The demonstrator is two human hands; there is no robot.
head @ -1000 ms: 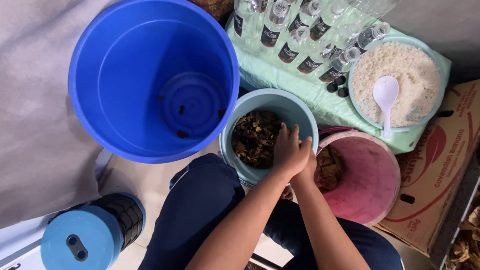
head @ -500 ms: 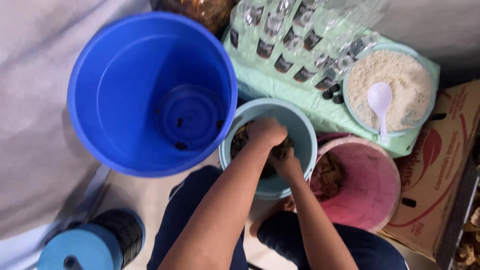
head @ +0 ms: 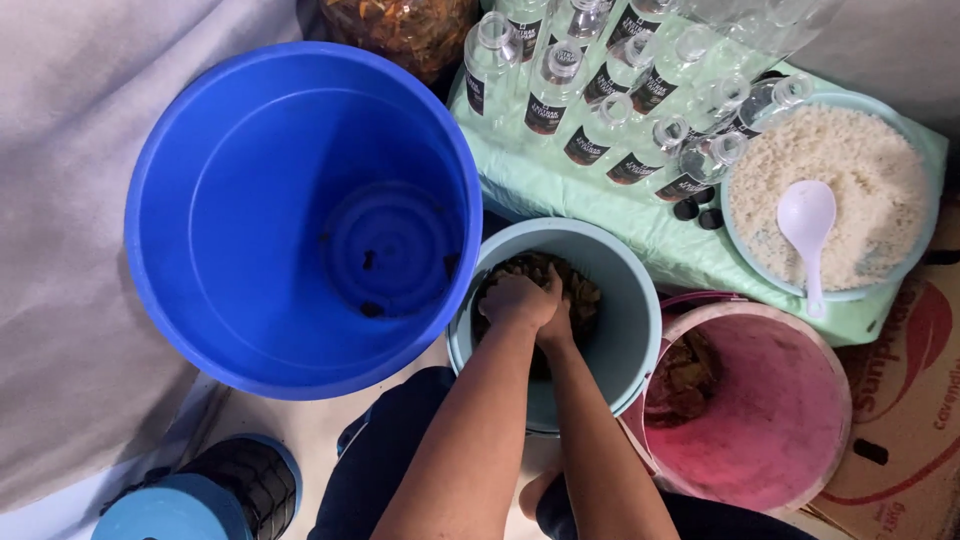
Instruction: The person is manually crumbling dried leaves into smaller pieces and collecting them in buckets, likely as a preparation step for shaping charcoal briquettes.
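Down inside the pale blue bucket, both hands press together on the brown clumps; the left hand curls over them, the right hand is tucked beneath it, its grip hidden. Little room is left along the bucket's rim: the big blue tub touches it on the left, the pink bucket crowds its right, and bottles and a bowl of rice stand beyond it.
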